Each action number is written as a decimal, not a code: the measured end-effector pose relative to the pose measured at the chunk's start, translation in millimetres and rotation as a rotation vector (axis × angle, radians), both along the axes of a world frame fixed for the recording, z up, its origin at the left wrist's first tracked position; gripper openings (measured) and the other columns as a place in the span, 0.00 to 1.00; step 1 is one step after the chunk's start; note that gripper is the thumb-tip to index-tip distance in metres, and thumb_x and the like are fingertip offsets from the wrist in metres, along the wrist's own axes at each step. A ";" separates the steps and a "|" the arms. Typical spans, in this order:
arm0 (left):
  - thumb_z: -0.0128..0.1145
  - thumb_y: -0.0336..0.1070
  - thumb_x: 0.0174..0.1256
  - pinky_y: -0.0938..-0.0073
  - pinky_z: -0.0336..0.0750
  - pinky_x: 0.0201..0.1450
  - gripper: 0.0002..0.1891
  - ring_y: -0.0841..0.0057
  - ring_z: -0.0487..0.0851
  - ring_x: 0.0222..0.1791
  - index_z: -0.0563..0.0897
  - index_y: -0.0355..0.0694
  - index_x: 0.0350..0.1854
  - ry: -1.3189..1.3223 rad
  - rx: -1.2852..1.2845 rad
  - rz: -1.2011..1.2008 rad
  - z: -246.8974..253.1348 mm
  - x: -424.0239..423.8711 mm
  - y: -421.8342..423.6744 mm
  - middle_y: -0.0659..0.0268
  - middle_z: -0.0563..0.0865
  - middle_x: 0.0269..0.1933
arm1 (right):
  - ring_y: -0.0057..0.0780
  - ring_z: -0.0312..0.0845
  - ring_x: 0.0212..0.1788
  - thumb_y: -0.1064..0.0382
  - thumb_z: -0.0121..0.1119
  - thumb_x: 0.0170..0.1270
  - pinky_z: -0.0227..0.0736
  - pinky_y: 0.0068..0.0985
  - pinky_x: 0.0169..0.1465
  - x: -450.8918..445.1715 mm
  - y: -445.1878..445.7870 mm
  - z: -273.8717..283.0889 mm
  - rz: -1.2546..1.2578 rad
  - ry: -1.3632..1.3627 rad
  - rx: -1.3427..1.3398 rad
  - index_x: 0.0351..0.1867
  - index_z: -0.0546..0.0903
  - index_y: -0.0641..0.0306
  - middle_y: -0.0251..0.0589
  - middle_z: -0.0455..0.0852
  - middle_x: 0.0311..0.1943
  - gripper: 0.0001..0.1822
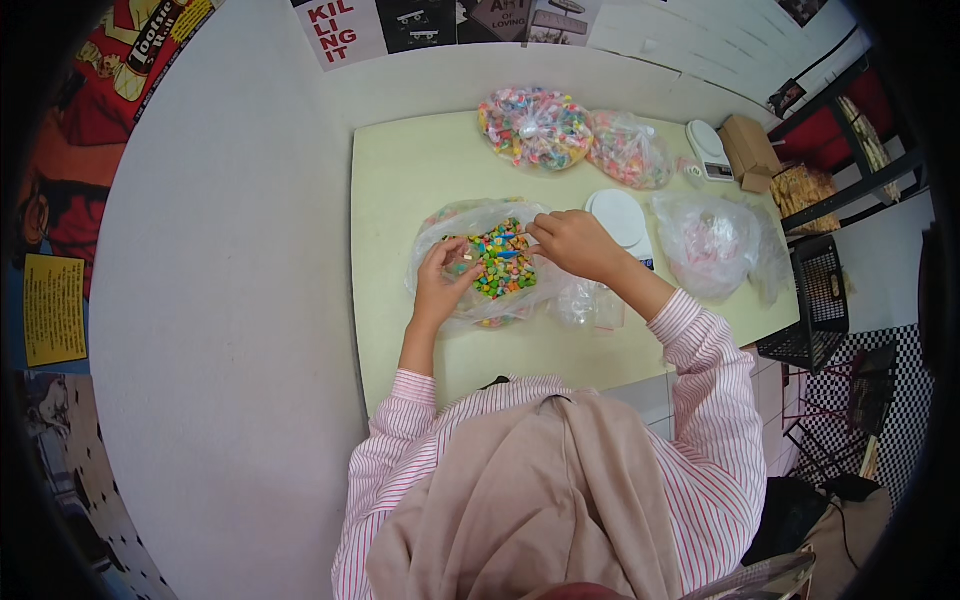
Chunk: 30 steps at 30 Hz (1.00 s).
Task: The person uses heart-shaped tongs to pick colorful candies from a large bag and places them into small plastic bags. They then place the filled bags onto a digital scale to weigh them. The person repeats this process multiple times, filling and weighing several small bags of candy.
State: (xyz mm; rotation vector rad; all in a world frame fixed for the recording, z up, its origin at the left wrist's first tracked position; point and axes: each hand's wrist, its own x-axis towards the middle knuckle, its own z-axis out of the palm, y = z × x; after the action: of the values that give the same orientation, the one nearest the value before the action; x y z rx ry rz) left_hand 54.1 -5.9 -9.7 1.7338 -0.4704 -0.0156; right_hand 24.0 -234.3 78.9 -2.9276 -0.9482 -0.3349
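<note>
An opened clear plastic bag point(431, 236) of small, brightly coloured candies point(504, 276) lies on the table before me. Over its right side, my right hand point(570, 238) pinches a small blue utensil point(508, 254); two blue parts show among the candies, and its exact kind is unclear. At the bag's left side, my left hand point(442, 281) holds a small clear plastic packet or cup point(459, 261) between thumb and fingers. Something pale shows inside it. Beside my right wrist stands a white kitchen scale point(616, 217), partly covered by my forearm.
Two full candy bags, one large point(536, 127) and one smaller point(631, 150), sit at the back. A second scale point(708, 148) and a cardboard box point(750, 152) stand back right. A plastic bag with pink contents point(705, 244) lies right. Small clear packets point(577, 304) lie near my right forearm.
</note>
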 end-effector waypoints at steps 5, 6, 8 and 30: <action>0.67 0.29 0.46 0.75 0.72 0.48 0.22 0.74 0.77 0.43 0.76 0.35 0.45 -0.042 0.009 -0.056 10.2 0.9 -7.7 0.62 0.78 0.42 | 0.32 0.76 0.30 0.56 0.60 0.52 0.71 0.29 0.31 -1.8 4.2 31.7 0.020 -0.024 0.097 0.37 0.77 0.62 0.35 0.76 0.28 0.15; 0.67 0.29 0.46 0.75 0.72 0.48 0.22 0.74 0.77 0.43 0.76 0.35 0.45 -0.053 0.011 -0.062 10.7 1.8 -9.8 0.62 0.78 0.42 | 0.33 0.75 0.30 0.56 0.59 0.52 0.70 0.29 0.31 -1.5 5.7 34.7 0.024 -0.020 0.124 0.37 0.77 0.62 0.35 0.76 0.28 0.15; 0.67 0.29 0.46 0.75 0.72 0.49 0.22 0.74 0.77 0.43 0.76 0.35 0.45 -0.044 0.028 -0.067 11.3 2.0 -13.5 0.62 0.78 0.43 | 0.33 0.75 0.30 0.56 0.59 0.53 0.70 0.29 0.30 -0.5 7.8 35.8 0.031 -0.016 0.164 0.38 0.77 0.62 0.36 0.76 0.28 0.15; 0.65 0.28 0.49 0.75 0.71 0.53 0.22 0.75 0.77 0.48 0.75 0.36 0.48 0.072 -0.128 -0.103 13.1 -4.8 -23.5 0.63 0.78 0.47 | 0.33 0.77 0.28 0.53 0.54 0.60 0.71 0.29 0.31 -6.5 -1.8 22.1 -0.175 0.168 0.450 0.41 0.78 0.61 0.38 0.78 0.29 0.16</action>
State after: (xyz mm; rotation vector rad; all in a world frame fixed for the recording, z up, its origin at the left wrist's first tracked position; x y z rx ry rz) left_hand 49.3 -29.4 3.4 1.5773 -0.4971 -0.1187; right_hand 17.5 -236.1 101.0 -2.5754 -0.5134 -0.2627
